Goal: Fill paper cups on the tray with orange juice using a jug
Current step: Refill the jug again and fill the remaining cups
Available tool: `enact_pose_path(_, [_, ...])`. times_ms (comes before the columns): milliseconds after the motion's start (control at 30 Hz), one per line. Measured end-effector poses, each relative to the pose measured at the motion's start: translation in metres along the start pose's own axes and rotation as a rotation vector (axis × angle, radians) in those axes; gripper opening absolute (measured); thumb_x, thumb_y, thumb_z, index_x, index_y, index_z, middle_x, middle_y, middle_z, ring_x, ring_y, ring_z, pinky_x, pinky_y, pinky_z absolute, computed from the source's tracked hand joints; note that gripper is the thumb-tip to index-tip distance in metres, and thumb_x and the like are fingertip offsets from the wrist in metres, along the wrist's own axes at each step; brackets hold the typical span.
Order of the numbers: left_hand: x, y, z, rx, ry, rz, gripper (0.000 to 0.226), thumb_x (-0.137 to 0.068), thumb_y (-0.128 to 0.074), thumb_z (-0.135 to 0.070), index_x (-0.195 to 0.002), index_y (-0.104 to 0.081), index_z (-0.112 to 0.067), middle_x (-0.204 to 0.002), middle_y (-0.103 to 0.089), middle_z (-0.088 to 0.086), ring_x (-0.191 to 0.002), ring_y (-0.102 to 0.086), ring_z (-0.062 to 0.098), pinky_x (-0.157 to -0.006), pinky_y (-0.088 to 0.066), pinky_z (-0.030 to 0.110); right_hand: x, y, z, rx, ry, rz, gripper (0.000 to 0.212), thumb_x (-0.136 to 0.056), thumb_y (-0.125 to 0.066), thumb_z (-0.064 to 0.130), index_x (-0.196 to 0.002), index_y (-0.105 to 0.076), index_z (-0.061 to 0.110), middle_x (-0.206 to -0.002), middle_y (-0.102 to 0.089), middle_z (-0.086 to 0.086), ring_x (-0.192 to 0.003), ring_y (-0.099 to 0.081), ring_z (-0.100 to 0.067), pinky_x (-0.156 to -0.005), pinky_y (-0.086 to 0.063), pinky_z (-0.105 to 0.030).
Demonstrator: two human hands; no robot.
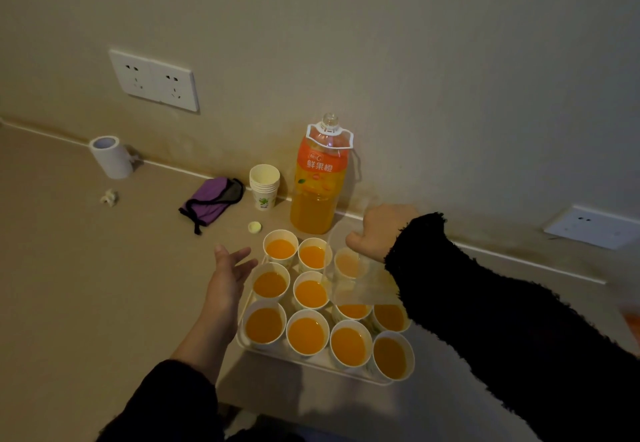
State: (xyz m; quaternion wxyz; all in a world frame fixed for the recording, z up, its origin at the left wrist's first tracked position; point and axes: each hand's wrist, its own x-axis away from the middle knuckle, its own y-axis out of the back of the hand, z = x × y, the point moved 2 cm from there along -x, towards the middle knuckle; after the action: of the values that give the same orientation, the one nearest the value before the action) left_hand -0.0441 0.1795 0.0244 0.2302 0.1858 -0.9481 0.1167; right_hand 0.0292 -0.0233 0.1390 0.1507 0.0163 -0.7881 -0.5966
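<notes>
A double wall socket (pixel 154 81) sat on the wall at far left. Below it, on the beige table (pixel 69 268), were one white tape roll (pixel 110 157) and, just in front of it, one crumpled scrap (pixel 110 196). Bare tabletop ran from there to the tray.

One purple pouch (pixel 211 202) lay near the wall. Next to it stood one stack of empty paper cups (pixel 264 185), upright and nested too tightly to count, with one yellow bottle cap (pixel 254 227) in front. The left hand (pixel 228 272) had its fingers straight and spread, holding nothing, just beside the tray's left edge.

The white tray (pixel 317 363) lay turned a little off the wall line, its near rim close to the table's front edge. Eleven filled cups (pixel 306 336) showed on it in four columns, all upright and holding orange juice. The sleeve hid the far right corner.

One orange juice bottle (pixel 320 182) stood upright and uncapped behind the tray, against the wall. The clear jug (pixel 363 289) hung over the third column, its long axis running from the right hand toward the near side. It looked empty, and it was too see-through and blurred for its spout to be made out. The right hand (pixel 377 230) was curled round the jug's far end. A second socket plate (pixel 588 227) sat low on the wall at far right.
</notes>
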Motion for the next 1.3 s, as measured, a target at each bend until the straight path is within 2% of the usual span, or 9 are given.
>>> enact_pose_path(133, [-0.002, 0.005, 0.004, 0.014, -0.004, -0.003, 0.069, -0.098, -0.006, -0.055, -0.131, -0.051, -0.016, -0.136, -0.052, 0.014, -0.133, -0.040, 0.025, -0.105, -0.024, 0.033, -0.001, 0.000, 0.006, 0.042, 0.025, -0.026, 0.056, -0.090, -0.030, 0.061, -0.059, -0.048, 0.018, -0.057, -0.049, 0.002, -0.054, -0.048, -0.011, -0.057, -0.043, -0.023])
enact_pose_path(267, [-0.005, 0.012, 0.008, 0.020, 0.002, -0.018, 0.071, -0.097, -0.006, -0.058, -0.132, -0.051, -0.016, -0.136, -0.052, 0.014, -0.135, -0.038, 0.025, -0.113, -0.020, 0.039, -0.001, 0.001, 0.011, 0.073, 0.039, -0.014, 0.055, -0.089, -0.034, 0.061, -0.059, -0.049, 0.017, -0.059, -0.050, 0.001, -0.056, -0.049, -0.012, -0.058, -0.043, -0.024])
enact_pose_path(500, [-0.005, 0.018, 0.013, 0.050, 0.015, -0.033, 0.070, -0.097, -0.006, -0.056, -0.130, -0.052, -0.015, -0.134, -0.054, 0.014, -0.134, -0.039, 0.024, -0.113, -0.021, 0.038, 0.002, 0.004, 0.017, 0.088, 0.058, 0.000, 0.052, -0.089, -0.036, 0.059, -0.058, -0.044, 0.018, -0.060, -0.049, 0.002, -0.055, -0.045, -0.011, -0.058, -0.042, -0.024])
enact_pose_path(700, [-0.003, 0.020, 0.016, 0.050, 0.020, -0.036, 0.069, -0.097, -0.006, -0.056, -0.131, -0.051, -0.015, -0.136, -0.052, 0.014, -0.136, -0.037, 0.025, -0.114, -0.019, 0.039, 0.003, 0.007, 0.020, 0.114, 0.067, -0.012, 0.053, -0.089, -0.035, 0.060, -0.058, -0.044, 0.018, -0.058, -0.048, 0.002, -0.053, -0.045, -0.011, -0.050, -0.035, -0.022])
enact_pose_path(1100, [-0.002, 0.026, 0.020, 0.069, 0.023, -0.037, 0.070, -0.097, -0.007, -0.056, -0.131, -0.051, -0.015, -0.135, -0.053, 0.015, -0.135, -0.038, 0.025, -0.114, -0.019, 0.039, 0.003, 0.011, 0.025, 0.060, 0.076, -0.031, 0.051, -0.089, -0.036, 0.061, -0.058, -0.039, 0.022, -0.056, -0.047, 0.004, -0.053, -0.045, -0.011, -0.061, -0.045, -0.024])
enact_pose_path(1300, [-0.002, 0.028, 0.018, 0.061, 0.019, -0.037, 0.070, -0.098, -0.006, -0.056, -0.131, -0.051, -0.014, -0.135, -0.053, 0.016, -0.136, -0.037, 0.026, -0.115, -0.018, 0.040, 0.004, 0.012, 0.019, 0.064, 0.049, -0.032, 0.052, -0.092, -0.032, 0.059, -0.058, -0.036, 0.021, -0.057, -0.045, 0.004, -0.052, -0.042, -0.009, -0.047, -0.030, -0.020])
